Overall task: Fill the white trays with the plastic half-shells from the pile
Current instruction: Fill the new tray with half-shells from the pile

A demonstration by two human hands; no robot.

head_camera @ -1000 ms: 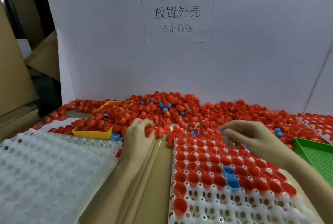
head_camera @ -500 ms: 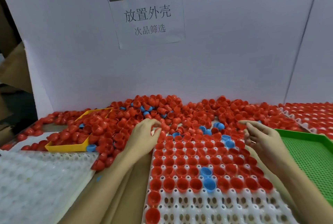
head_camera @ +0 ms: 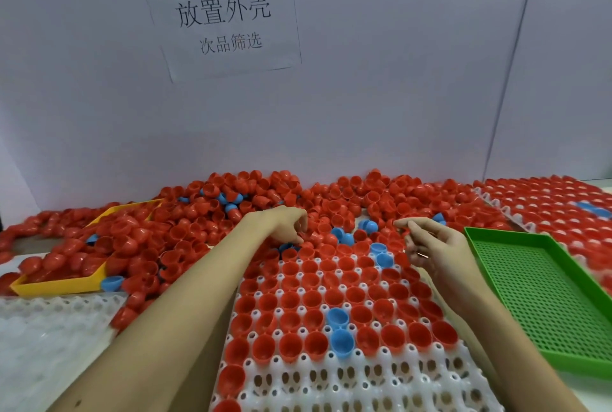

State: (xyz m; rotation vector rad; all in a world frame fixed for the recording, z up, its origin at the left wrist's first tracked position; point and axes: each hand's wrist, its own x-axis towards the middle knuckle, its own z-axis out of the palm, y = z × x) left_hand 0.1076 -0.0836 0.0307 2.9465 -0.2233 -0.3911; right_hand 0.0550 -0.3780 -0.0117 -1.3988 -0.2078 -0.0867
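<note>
two hands work: our left hand (head_camera: 284, 224) fingers curl into the red plastic half-shell pile (head_camera: 251, 199), grip unclear; right hand (head_camera: 433, 246) loosely spread; next, seat shells in the white moulded tray (head_camera: 331, 378).

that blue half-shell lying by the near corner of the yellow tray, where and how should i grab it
Pinch the rim of the blue half-shell from above, fingers on opposite sides. It lies tipped beside the yellow tray with red half-shells crowding its right, so its top looks like the freest approach.
</note>
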